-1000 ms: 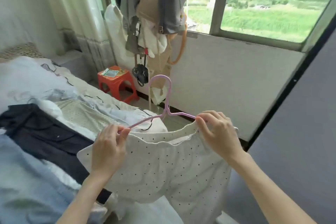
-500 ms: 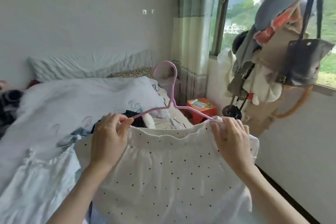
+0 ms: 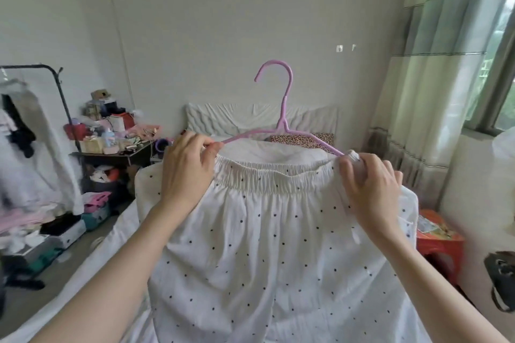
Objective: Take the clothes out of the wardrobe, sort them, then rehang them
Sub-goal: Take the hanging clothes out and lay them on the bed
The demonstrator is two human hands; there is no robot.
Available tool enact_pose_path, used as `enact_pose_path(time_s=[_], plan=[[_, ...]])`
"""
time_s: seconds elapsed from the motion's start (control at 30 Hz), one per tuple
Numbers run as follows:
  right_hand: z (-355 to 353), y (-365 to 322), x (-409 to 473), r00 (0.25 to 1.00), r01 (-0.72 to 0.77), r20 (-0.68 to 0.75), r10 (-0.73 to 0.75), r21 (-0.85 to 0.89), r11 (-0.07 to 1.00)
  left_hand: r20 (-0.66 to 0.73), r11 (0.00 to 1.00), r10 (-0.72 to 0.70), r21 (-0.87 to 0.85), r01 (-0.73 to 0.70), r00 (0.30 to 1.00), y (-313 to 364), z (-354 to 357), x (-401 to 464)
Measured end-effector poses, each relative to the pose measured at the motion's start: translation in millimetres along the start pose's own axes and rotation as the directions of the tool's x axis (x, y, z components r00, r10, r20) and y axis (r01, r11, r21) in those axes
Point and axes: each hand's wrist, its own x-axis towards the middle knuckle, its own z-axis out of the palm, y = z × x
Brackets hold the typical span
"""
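Observation:
A white garment with small black dots (image 3: 278,253) hangs in front of me from its elastic waistband, held up over the bed. A pink plastic hanger (image 3: 284,117) stands upright behind the waistband, hook at the top. My left hand (image 3: 186,170) grips the waistband's left end together with the hanger's left arm. My right hand (image 3: 370,192) pinches the waistband's right end over the tip of the hanger's right arm.
A black clothes rail (image 3: 55,86) with hanging garments stands at the far left. Beside it is a cluttered dark side table (image 3: 122,153), with boxes and clothes on the floor below. A bed with pillows (image 3: 223,120) lies ahead. An orange stool (image 3: 440,242) and curtain (image 3: 434,64) are right.
My view has swung left from the window to the wall and the bed's head. Both hands have kept hold of the garment and hanger and raised them, and the waistband is stretched wider.

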Motion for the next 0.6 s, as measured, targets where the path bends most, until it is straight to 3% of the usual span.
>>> enact_pose_path(time_s=[0.27, 0.43, 0.6], plan=[[119.0, 8.8, 36.0, 0.999, 0.037, 0.011, -0.037, -0.006, 0.999, 0.027, 0.998, -0.055, 0.019, 0.055, 0.998, -87.6, 70.7, 37.5], [211.0, 33.5, 33.1, 0.992, -0.009, 0.123, 0.014, -0.042, 0.999, 0.185, 0.988, -0.152, 0.008, 0.154, 0.971, -160.2, 143.3, 30.5], [289.8, 72.9, 25.3, 0.943, -0.095, 0.300, 0.141, -0.163, 0.982, 0.374, 0.965, -0.259, 0.059, 0.256, 0.891, -217.8, 223.9, 14.3]])
